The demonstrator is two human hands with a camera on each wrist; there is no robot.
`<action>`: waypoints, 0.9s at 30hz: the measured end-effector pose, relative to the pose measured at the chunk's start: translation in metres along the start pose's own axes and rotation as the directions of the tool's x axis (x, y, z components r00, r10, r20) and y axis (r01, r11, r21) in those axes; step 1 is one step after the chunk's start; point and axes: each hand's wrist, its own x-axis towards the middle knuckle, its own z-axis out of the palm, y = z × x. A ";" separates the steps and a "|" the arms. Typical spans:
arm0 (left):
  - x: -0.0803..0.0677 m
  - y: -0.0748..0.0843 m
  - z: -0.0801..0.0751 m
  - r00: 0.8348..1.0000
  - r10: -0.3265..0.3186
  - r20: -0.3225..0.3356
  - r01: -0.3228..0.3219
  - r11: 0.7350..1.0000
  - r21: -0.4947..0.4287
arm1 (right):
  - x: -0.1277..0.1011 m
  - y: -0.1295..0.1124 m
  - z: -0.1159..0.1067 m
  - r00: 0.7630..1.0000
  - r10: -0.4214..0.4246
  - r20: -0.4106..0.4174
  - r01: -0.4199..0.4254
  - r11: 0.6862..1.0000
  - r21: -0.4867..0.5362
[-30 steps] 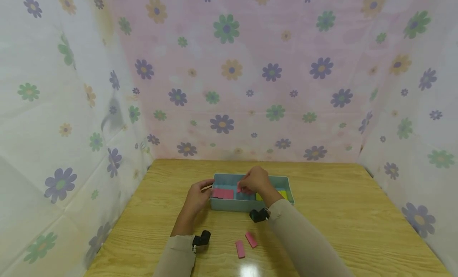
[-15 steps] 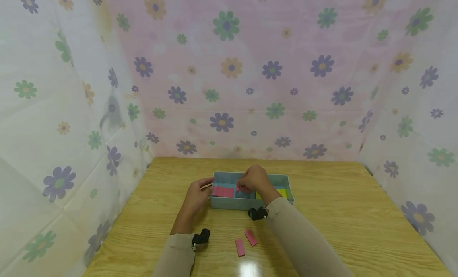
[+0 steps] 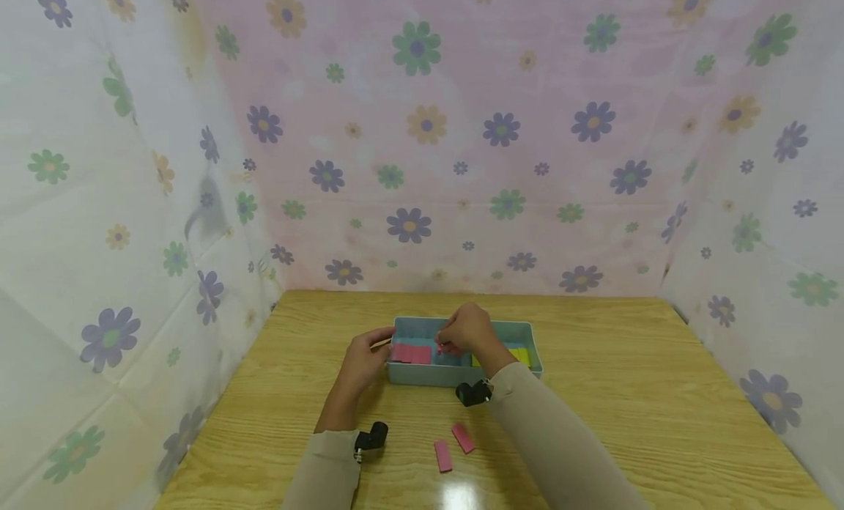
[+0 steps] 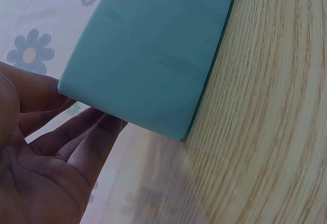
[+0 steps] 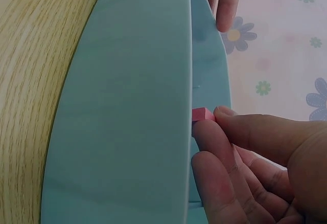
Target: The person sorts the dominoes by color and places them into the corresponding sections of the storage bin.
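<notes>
A long pale-blue box with compartments stands on the table. At its left end my left hand holds the end wall, the thumb at the rim and fingers against the outside. My right hand reaches down into the middle compartment. Between thumb and forefinger it pinches a small pink block, partly hidden by the box's near wall. Pink blocks lie side by side in the left compartment. Yellow-green blocks lie in the right one, partly behind my right wrist.
Two more pink blocks lie on the wooden table in front of the box, between my forearms. Flower-printed cloth hangs behind the table and along both sides. Each wrist wears a small black camera.
The pink block in my right hand has tilted slightly between the fingertips, still inside the middle compartment. My left hand and the box hold their place; the head view has shifted a little.
</notes>
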 end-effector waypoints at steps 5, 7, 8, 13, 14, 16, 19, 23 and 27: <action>0.001 -0.001 0.000 1.000 -0.003 0.003 0.003 1.000 0.000 | 0.003 0.001 0.001 1.000 0.003 -0.004 -0.003 1.000 0.000; 0.001 -0.001 -0.001 1.000 -0.001 0.004 0.001 1.000 0.002 | 0.003 0.001 0.001 1.000 0.003 -0.010 -0.003 1.000 -0.002; 0.001 -0.001 -0.001 1.000 -0.001 0.005 0.001 1.000 0.001 | 0.003 0.001 0.001 1.000 0.003 -0.013 -0.003 1.000 -0.002; 0.000 0.000 -0.001 1.000 0.009 0.006 -0.009 1.000 -0.003 | 0.003 0.001 0.001 1.000 0.005 -0.018 -0.005 1.000 0.011; 0.000 0.000 -0.001 1.000 0.011 0.006 -0.011 1.000 -0.004 | 0.003 0.001 0.001 1.000 0.008 -0.017 -0.008 1.000 0.017; 0.000 0.000 -0.001 1.000 0.015 0.008 -0.015 1.000 -0.004 | 0.002 0.001 0.001 1.000 0.009 -0.015 -0.009 1.000 0.021; -0.001 -0.001 -0.001 1.000 0.018 0.011 -0.018 1.000 -0.005 | 0.002 0.000 0.000 1.000 0.026 -0.005 -0.026 0.999 0.023; 0.000 -0.002 -0.001 1.000 0.022 0.013 -0.022 1.000 -0.004 | 0.001 -0.002 -0.001 0.999 0.042 0.024 -0.042 0.999 -0.001; 0.002 -0.003 -0.001 1.000 0.022 0.010 -0.022 1.000 -0.010 | -0.001 -0.010 -0.001 0.997 0.031 0.067 -0.028 0.998 -0.048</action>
